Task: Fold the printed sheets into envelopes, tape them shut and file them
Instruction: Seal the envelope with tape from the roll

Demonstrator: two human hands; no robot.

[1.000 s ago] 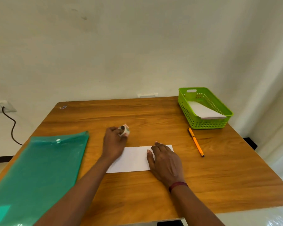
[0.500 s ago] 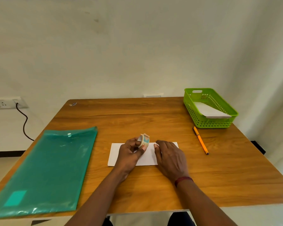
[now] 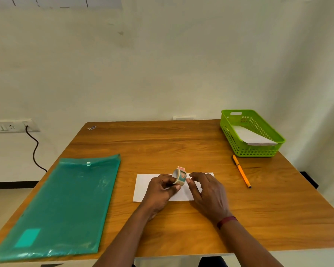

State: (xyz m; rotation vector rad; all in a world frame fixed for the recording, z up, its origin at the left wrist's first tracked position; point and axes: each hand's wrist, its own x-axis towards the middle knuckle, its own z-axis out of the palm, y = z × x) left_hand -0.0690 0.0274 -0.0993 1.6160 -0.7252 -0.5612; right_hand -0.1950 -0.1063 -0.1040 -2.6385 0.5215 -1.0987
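A folded white sheet lies flat near the middle of the wooden table. Above it my left hand grips a small roll of patterned tape, held upright between thumb and fingers. My right hand hovers just right of the roll, fingers loosely bent, its fingertips close to the tape's loose end; I cannot tell whether they touch it. Both hands cover the sheet's middle.
A green plastic file folder lies at the left of the table. A lime green basket with white folded paper inside stands at the back right. An orange pen lies in front of the basket.
My left hand carried the tape roll from beyond the sheet to above its middle. My right hand lifted off the sheet and came up beside the roll.
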